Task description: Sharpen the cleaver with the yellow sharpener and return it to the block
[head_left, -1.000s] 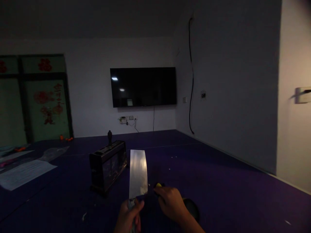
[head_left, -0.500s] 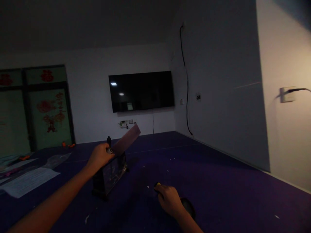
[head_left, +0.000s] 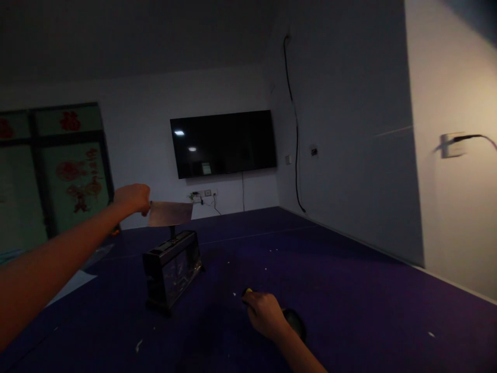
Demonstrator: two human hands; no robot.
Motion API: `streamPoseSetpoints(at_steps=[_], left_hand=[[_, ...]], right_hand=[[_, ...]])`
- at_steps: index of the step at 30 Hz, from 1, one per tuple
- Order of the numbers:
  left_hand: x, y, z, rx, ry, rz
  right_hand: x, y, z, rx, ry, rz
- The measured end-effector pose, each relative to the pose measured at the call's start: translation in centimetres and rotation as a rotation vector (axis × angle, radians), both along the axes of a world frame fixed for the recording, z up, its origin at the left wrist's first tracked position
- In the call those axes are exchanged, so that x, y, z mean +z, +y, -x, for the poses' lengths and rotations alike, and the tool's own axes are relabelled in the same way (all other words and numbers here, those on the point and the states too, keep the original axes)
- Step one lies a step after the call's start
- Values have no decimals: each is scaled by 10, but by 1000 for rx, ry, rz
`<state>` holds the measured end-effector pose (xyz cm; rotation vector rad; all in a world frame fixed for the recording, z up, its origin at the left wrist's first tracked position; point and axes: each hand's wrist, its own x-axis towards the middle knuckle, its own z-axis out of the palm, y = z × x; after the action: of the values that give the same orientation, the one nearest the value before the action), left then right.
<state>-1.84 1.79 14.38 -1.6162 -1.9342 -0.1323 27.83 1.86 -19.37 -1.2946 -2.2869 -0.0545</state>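
Observation:
My left hand (head_left: 132, 198) is raised at the left, fingers wrapped round the handle end of a cleaver (head_left: 171, 213). Its broad blade points right, roughly level, above a dark knife block (head_left: 171, 269) with a see-through side. A black handle (head_left: 173, 231) stands up from the block's top, partly behind the blade. Low in the middle, my right hand (head_left: 264, 313) is closed around a small black and yellow object (head_left: 247, 293), mostly hidden by the fingers. A dark round thing (head_left: 295, 324) lies beside my right wrist, partly covered by it.
The purple-blue tabletop (head_left: 349, 300) has several white scraps on it. Paper (head_left: 75, 286) lies at the left, partly behind my left arm. A wall-mounted television (head_left: 225, 142) hangs ahead, and a wall (head_left: 349, 155) runs along the right edge.
My left hand has moved up and left from the top of the knife block, carrying the cleaver, whose blade has swung from slanting to nearly level. My right hand has barely moved.

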Motion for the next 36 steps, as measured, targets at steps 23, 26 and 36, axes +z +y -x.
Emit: streamPoseSetpoints(at_steps=[23, 26, 36], left_hand=[[-22, 2, 23, -61, 131, 84], [-24, 5, 27, -86, 178, 77], [-28, 33, 29, -265, 412, -29]], right_hand=[[-2, 2, 1, 9, -10, -10], [-2, 1, 0, 8, -7, -13], [-4, 3, 2, -4, -17, -24]])
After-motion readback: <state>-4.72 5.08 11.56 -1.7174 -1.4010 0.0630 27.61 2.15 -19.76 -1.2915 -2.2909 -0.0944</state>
